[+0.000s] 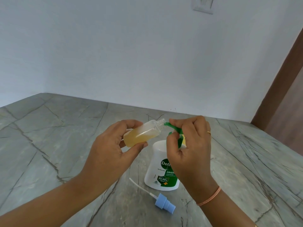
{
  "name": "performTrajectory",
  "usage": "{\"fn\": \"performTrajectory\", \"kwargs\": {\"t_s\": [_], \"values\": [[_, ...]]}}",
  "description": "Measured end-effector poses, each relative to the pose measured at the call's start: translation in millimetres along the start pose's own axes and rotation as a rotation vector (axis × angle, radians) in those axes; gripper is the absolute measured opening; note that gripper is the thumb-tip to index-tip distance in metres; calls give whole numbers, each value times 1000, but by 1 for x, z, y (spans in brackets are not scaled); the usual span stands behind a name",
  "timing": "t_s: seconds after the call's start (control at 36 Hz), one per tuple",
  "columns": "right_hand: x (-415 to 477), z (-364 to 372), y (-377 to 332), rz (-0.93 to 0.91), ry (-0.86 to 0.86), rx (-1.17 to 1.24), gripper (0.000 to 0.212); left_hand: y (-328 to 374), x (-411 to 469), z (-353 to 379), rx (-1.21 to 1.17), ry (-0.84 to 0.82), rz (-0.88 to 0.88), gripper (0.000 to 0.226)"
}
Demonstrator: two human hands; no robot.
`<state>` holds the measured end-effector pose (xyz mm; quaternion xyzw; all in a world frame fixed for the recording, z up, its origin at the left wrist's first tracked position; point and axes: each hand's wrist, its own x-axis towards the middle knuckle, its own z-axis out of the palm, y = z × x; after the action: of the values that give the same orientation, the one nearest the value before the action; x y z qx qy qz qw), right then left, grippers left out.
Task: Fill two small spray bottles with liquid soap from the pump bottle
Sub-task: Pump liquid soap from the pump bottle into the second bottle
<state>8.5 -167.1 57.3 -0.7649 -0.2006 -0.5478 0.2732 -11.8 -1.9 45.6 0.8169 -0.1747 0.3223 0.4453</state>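
My left hand (pixel 113 149) holds a small clear spray bottle (pixel 141 134), tilted with its open neck against the green pump nozzle. The bottle is roughly two thirds full of yellow soap. My right hand (pixel 188 145) is closed over the green pump head (pixel 170 126) of the white pump bottle (pixel 161 171), which stands upright on the grey stone counter (pixel 57 136). A blue spray cap (pixel 164 203) with its white dip tube lies on the counter in front of the pump bottle. A bit of yellow shows behind my right hand; I cannot tell what it is.
A white wall runs along the back of the counter, with a switch plate (pixel 203 4) high up. A brown door frame (pixel 285 89) stands at the right.
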Motion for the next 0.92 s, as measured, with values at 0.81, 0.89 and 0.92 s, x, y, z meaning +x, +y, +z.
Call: {"fn": "performTrajectory", "kwargs": {"t_s": [0.81, 0.89, 0.92], "values": [[-2, 2, -2, 37, 17, 18, 24, -2, 1, -1, -38, 17, 8, 36], [1, 0, -3, 55, -8, 19, 24, -2, 1, -1, -56, 18, 3, 36], [2, -2, -3, 58, -18, 20, 24, -2, 1, -1, -62, 19, 1, 36]]}}
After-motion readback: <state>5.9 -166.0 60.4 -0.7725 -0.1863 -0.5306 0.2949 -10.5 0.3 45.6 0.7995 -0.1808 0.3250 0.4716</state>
